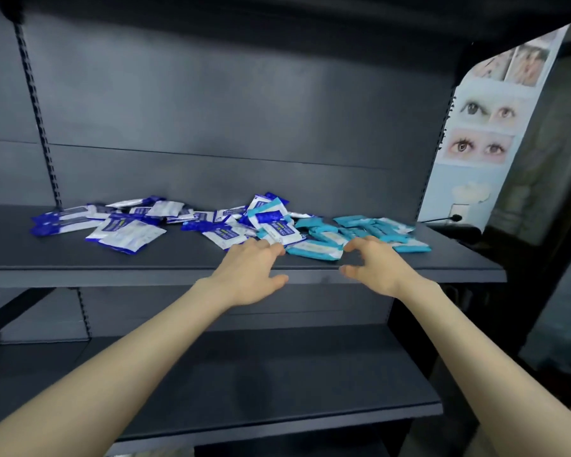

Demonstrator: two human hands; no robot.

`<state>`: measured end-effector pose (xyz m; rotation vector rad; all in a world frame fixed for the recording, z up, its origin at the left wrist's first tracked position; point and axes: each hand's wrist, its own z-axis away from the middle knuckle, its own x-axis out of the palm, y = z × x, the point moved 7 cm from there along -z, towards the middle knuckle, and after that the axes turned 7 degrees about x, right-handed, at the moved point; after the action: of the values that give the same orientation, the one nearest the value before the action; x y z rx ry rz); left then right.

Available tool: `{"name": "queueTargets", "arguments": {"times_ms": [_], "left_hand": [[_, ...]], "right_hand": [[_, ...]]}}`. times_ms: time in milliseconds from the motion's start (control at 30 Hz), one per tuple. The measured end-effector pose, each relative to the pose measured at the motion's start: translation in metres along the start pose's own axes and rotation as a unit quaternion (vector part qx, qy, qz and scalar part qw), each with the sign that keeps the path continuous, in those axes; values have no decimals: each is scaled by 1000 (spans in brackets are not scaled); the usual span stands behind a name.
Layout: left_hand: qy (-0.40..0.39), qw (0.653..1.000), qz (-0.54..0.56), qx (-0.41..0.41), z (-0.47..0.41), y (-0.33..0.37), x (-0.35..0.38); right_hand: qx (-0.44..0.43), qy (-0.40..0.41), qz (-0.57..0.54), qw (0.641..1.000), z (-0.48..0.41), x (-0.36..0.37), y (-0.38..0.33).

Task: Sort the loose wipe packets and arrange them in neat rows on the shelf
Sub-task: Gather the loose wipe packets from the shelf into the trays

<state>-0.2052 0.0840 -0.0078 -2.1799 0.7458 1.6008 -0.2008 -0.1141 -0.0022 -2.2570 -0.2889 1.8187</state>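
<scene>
Reaching the blue-and-white plastic wipe packets (220, 231), the left hand (249, 268) is blurring, its grip impossible to tell; the right hand (374, 263) is hovering, fingers (355, 245) apart, beside teal plastic packets (314, 250)

The left hand (251, 268) and right hand (373, 265) are bare, with slim fingers blurred at the tips. The left forearm (129, 367) and right forearm (475, 341) are slender and uncovered from wrist to picture edge.

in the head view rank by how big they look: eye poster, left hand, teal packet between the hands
1. eye poster
2. left hand, though nearness to the camera enlarges it
3. teal packet
</scene>
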Motion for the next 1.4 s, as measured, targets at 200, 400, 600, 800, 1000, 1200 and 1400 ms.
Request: {"name": "queueTargets", "arguments": {"times_ms": [200,400,600,800,1000,1200,1400], "left_hand": [[-12,1000,9,8,-83,4,36],[-74,993,84,21,-169,-5,74],[-195,974,110,33,-209,-14,114],[-203,975,86,9,-219,-16,121],[-139,981,128,-48,-226,-25,122],[-35,966,249,-69,-236,-23,110],[73,912,382,-129,-254,-9,108]], "right_hand": [[8,14,-1,1000,-65,-3,57],[48,-9,-11,999,-126,9,117],[85,-21,-33,996,-169,25,162],[93,-11,-15,996,-200,35,190],[141,-43,-25,989,-222,44,218],[185,7,-63,981,-232,43,238],[177,75,-210,959,-229,34,240]]}}
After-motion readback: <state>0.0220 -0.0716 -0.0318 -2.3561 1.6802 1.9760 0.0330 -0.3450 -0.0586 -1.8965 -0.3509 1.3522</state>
